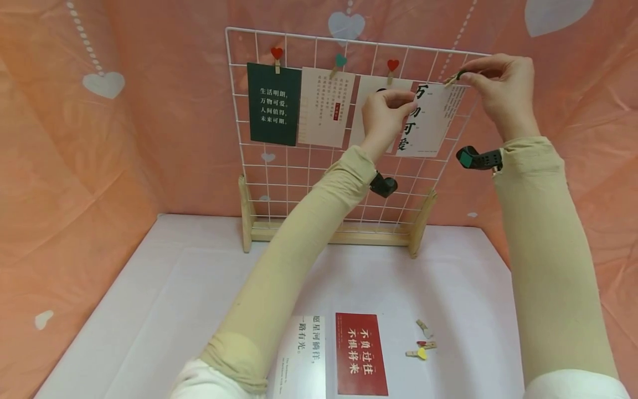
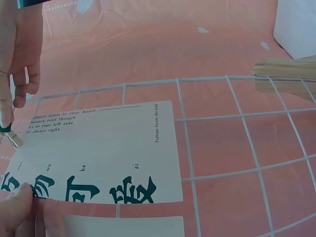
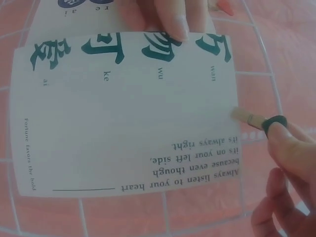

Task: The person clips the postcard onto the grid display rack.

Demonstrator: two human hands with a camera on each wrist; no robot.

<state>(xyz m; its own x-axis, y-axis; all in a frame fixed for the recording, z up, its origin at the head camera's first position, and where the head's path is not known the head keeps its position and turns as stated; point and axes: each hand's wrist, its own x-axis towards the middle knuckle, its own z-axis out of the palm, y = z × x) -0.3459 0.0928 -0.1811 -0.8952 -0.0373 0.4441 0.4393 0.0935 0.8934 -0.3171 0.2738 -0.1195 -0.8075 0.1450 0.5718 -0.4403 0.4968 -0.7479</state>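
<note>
Above, a white card [image 1: 431, 119] with bold dark lettering stands against the upper right of a wire grid [image 1: 266, 174], the fourth in a row of cards. The left hand [image 1: 387, 113] pinches its left edge between thumb and fingers, level with the syllable "wu". The right hand [image 1: 503, 91] pinches a green clip [image 3: 251, 118] between thumb and forefinger, its other fingers loosely bent; the clip's wooden tip meets the card's top edge. Whether the clip also takes in a grid wire cannot be told.

To the left along the same row hang a dark green card [image 1: 274, 105] under a red clip [image 1: 277, 60], a pink card [image 1: 326, 108] under a teal clip [image 1: 339, 64], and a pale card [image 1: 370, 86] under a second red clip [image 1: 393, 68]. The pale card, partly hidden by the left hand, is just beside the white card.

The grid rises from a wooden stand [image 1: 339, 237] on a white table [image 1: 199, 282]. Nearer the viewer lie a silvery card [image 1: 311, 360], partly covered by the left sleeve [image 1: 279, 277], and, to its right, a red card [image 1: 361, 354]. Farther right, three loose clips [image 1: 422, 353] lie close together, one bearing a yellow heart.
</note>
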